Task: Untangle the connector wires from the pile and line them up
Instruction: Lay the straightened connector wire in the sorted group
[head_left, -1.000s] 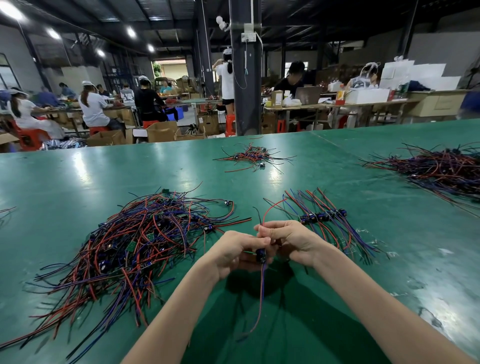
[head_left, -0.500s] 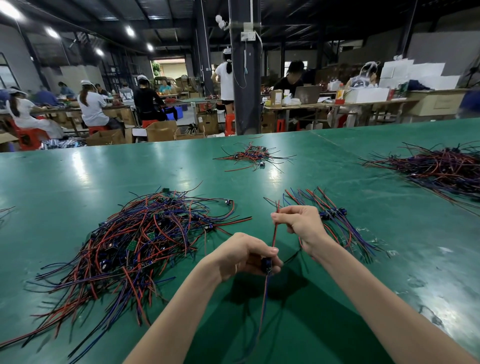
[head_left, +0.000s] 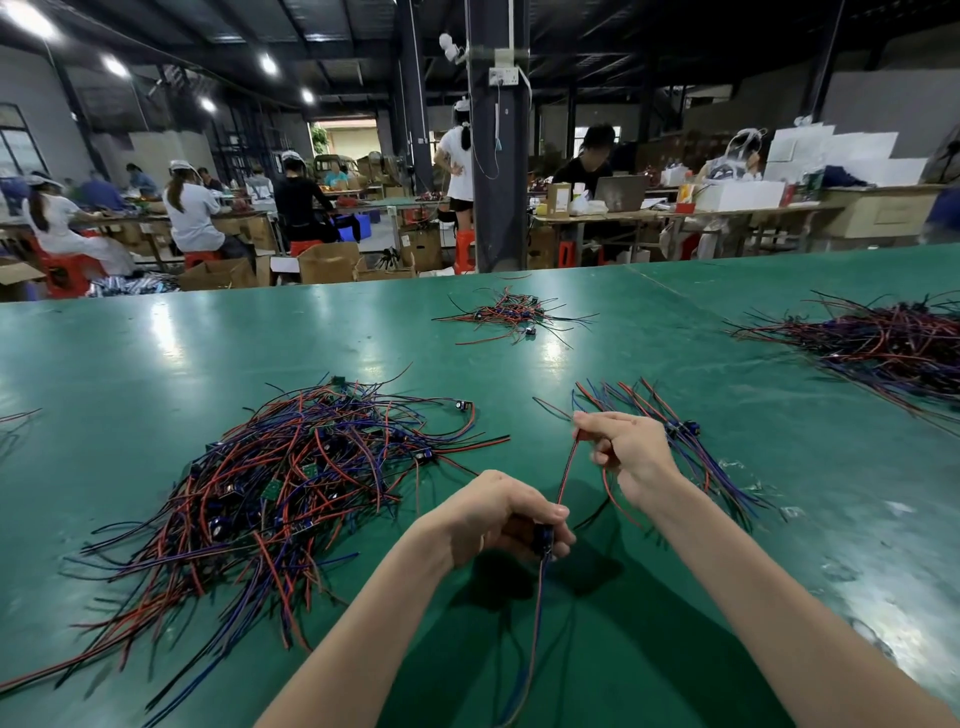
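Note:
A big tangled pile of red, blue and black connector wires (head_left: 280, 483) lies on the green table (head_left: 156, 364) to my left. My left hand (head_left: 498, 514) pinches the dark connector (head_left: 544, 536) of one wire above the table; its blue and red leads hang down toward me. My right hand (head_left: 631, 454) pinches the red lead (head_left: 566, 473) of that wire and holds it stretched up from the connector. Behind my right hand lies a small lined-up row of wires (head_left: 670, 431) with their connectors side by side.
A small wire cluster (head_left: 511, 314) sits farther back at the centre of the table. A large pile (head_left: 883, 348) lies at the right edge. Beyond the table are a dark pillar (head_left: 493, 156), cardboard boxes and several seated workers at benches.
My hands were together around the connector. My right hand has since slid up and away along the red lead, drawing it straight, while my left hand stayed low on the connector.

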